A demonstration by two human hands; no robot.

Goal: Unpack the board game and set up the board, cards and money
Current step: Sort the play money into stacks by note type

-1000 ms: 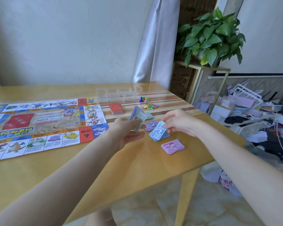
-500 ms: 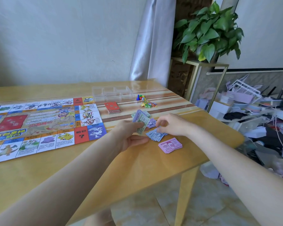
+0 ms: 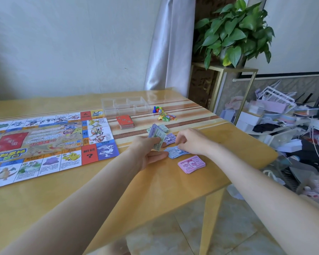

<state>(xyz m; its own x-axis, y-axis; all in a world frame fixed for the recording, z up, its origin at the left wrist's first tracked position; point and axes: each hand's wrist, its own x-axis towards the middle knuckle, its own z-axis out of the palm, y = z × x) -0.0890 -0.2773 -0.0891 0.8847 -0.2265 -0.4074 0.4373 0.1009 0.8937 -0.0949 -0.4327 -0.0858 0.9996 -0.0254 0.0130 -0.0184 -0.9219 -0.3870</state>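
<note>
The game board (image 3: 44,144) lies unfolded on the left of the wooden table (image 3: 228,144). My left hand (image 3: 147,152) grips a fanned bundle of play money (image 3: 157,135) just right of the board. My right hand (image 3: 191,140) hovers with bent fingers over the blue note pile (image 3: 175,153), fingertips touching it, nothing held. A purple pile (image 3: 170,138) and a green pile (image 3: 164,128) lie behind it, and a pink pile (image 3: 191,164) lies nearer me. A red card deck (image 3: 125,122) sits beside the board.
A clear plastic tray (image 3: 125,105) stands at the back, with pawns and a die (image 3: 157,109) and small coloured tokens (image 3: 167,117) to its right. The table's right edge is close to the pink pile. A potted plant (image 3: 234,34) and floor clutter (image 3: 293,126) lie beyond.
My right hand carried a blue note down onto the blue pile and let it go. My left hand stayed in place with its bundle of notes.
</note>
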